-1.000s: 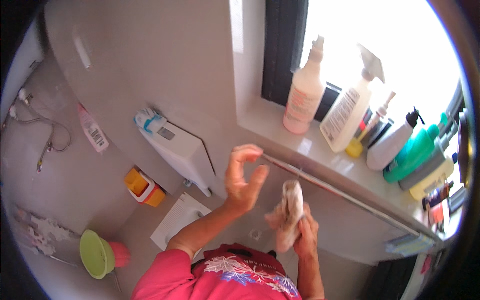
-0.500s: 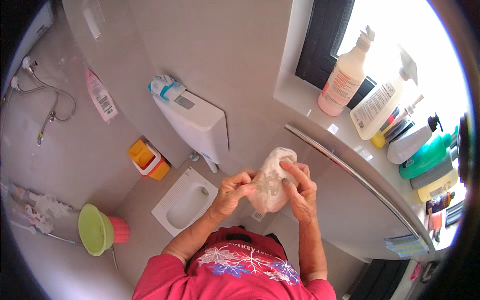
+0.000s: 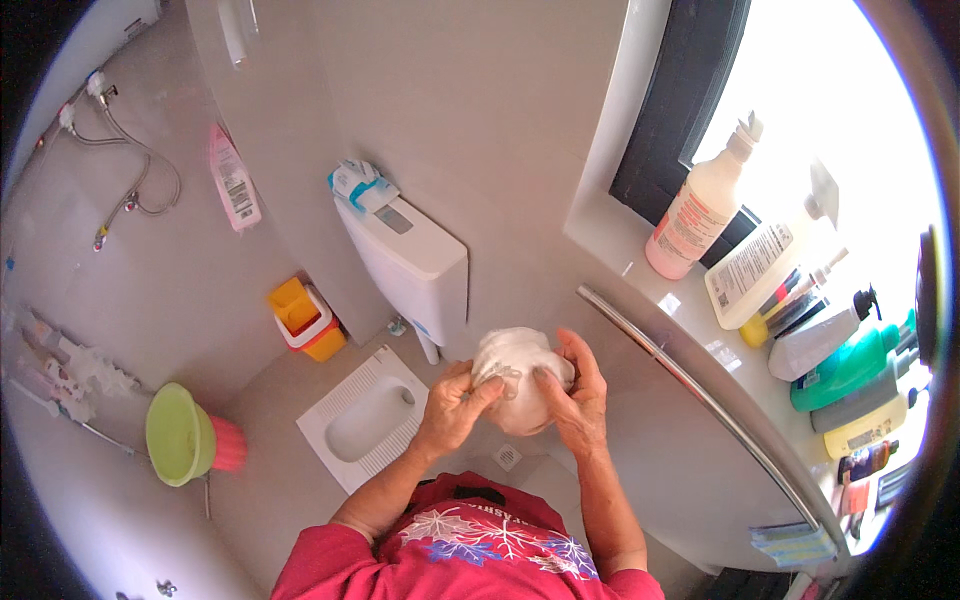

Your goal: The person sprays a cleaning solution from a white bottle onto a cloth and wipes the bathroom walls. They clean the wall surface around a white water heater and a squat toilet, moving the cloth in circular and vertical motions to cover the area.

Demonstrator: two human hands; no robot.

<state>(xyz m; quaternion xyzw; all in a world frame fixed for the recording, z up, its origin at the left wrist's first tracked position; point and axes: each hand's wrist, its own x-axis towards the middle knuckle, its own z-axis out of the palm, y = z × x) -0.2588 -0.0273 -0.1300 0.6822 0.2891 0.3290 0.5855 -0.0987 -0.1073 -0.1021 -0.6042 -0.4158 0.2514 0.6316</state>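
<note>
Left hand and right hand, two in all, grip one white cloth in front of the wearer's chest, above a tiled bathroom floor. The bunched cloth looks nearly round, so its long axis cannot be told; a grey patterned patch faces the camera beside the left thumb. The left thumb and fingers pinch the cloth's left edge, while the right thumb presses its face, with the right fingers raised along the far right edge. Both forearms rise from the red shirt, elbows bent, and lean inward toward the cloth.

Around the pair are one squat toilet, one floor drain, one white tank and one yellow bin. One green basin tilts beside one pink bucket at left. At right, one metal rail runs below a windowsill bearing two tall pale bottles and one green bottle.
</note>
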